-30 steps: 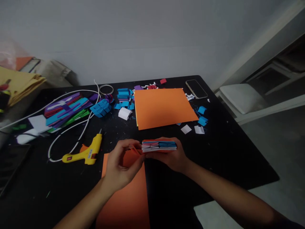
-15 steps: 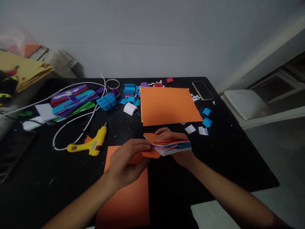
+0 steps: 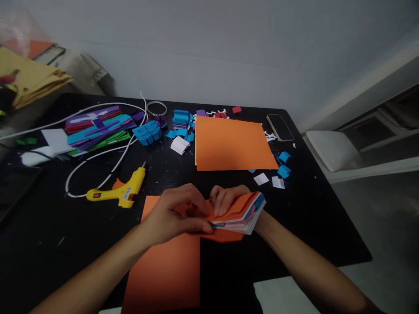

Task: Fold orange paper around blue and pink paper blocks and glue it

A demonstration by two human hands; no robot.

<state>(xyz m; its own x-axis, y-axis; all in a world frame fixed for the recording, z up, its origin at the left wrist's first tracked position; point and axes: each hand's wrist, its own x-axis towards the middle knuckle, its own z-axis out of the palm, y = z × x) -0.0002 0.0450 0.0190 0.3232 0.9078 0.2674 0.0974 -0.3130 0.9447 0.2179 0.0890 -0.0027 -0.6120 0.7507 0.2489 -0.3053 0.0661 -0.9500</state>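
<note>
Between my hands, above the table, is a thick stack of folded paper (image 3: 240,209) with orange outer sheets and white, pink and blue layers showing at its right end. My left hand (image 3: 180,213) pinches its left end, thumb below and fingers over the top. Curled fingers of my right hand (image 3: 227,196) press on the orange top, while the rest of that hand is hidden behind the stack. Under my left forearm an orange sheet (image 3: 170,270) lies on the table, and another orange sheet (image 3: 234,144) lies farther back.
A yellow glue gun (image 3: 122,189) with a white cable (image 3: 68,174) rests at left. Bundled coloured paper strips (image 3: 98,131) and blue folded pieces (image 3: 147,132) lie behind it. Small white squares (image 3: 261,179) and a phone (image 3: 280,127) are at right on the black table (image 3: 307,209).
The paper stack has tilted and moved slightly lower, so more of its layered edge and orange underside shows. My left hand has shifted along with it, and the view has turned a little.
</note>
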